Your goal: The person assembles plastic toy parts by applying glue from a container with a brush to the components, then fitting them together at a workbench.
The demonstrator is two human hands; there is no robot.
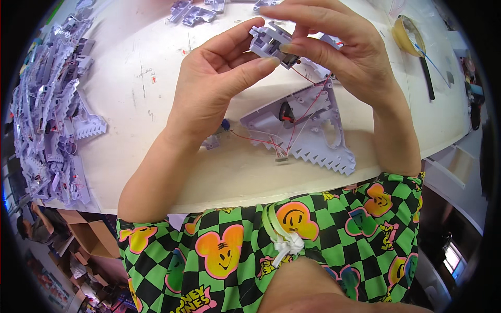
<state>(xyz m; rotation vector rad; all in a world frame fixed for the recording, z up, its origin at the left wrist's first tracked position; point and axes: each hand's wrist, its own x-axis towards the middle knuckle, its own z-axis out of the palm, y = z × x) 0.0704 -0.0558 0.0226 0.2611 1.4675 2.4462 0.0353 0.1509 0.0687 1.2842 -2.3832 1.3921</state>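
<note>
My left hand (206, 78) grips a small pale-lilac plastic housing (266, 46) between thumb and fingers, above the far middle of the table. From the other side, my right hand (347, 49) bends over the same housing, its thumb pressed against the edge. What lies under the right fingers is partly hidden. Thin red wires (296, 124) run from near the housing down to a larger toothed lilac shell (315, 112), which lies inner side up below my hands. A round black part (285, 112) sits in the shell. Left of it, a small blue part (225, 124) hangs on a wire.
A tall heap of lilac toothed shells (52, 115) covers the left side of the white table (138, 138). Several loose lilac pieces (193, 14) lie at the far edge. At the far right stands a yellow bowl (401, 39) beside a black handle (427, 81).
</note>
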